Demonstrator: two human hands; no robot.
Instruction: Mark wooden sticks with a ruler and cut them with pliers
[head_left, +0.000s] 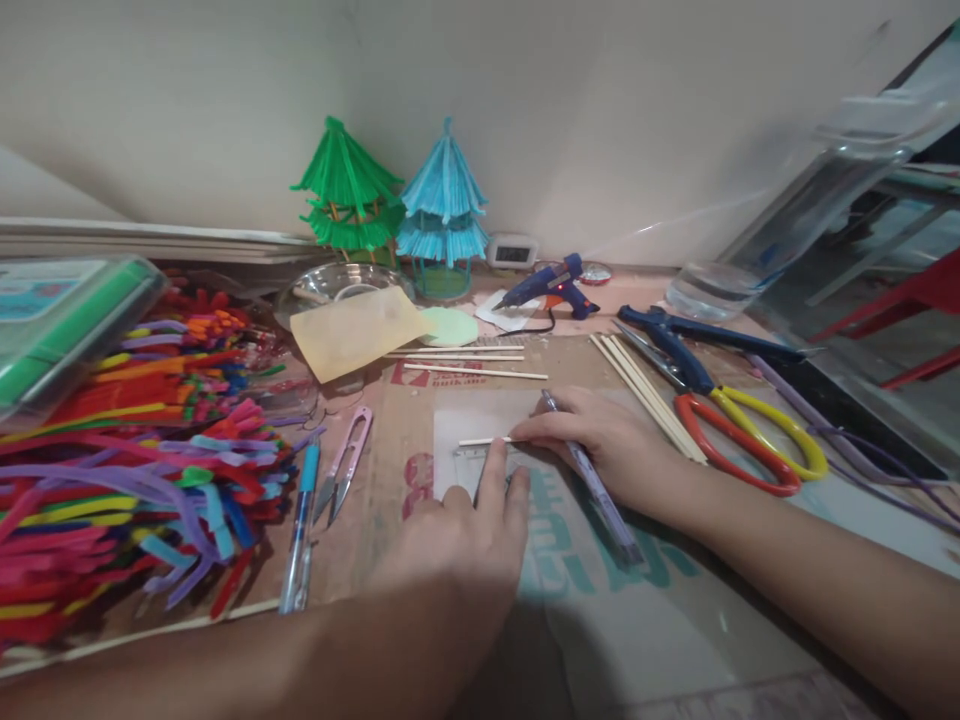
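Observation:
My left hand (469, 545) reaches in from below, thumb and index finger stretched out and apart. Its index fingertip rests at a short wooden stick (480, 442) and a thin, clear, marked strip like a ruler (471, 453). My right hand (592, 435) is closed around a pale purple pen (596, 490), which slants back across it. The right fingertips also touch the stick's right end. Beneath both hands lies a whitish sheet (450, 420) on printed cardboard. Something dark under my left fingers is mostly hidden.
Pipe cleaners (150, 470) crowd the left, near a blue pen (304, 520) and thread snips (349, 460). Behind stand a green pipe-cleaner tower (349, 180), a blue one (444, 195) and a glue gun (555, 285). Sticks (645, 395) and pliers (757, 440) lie right, before a water jug (817, 220).

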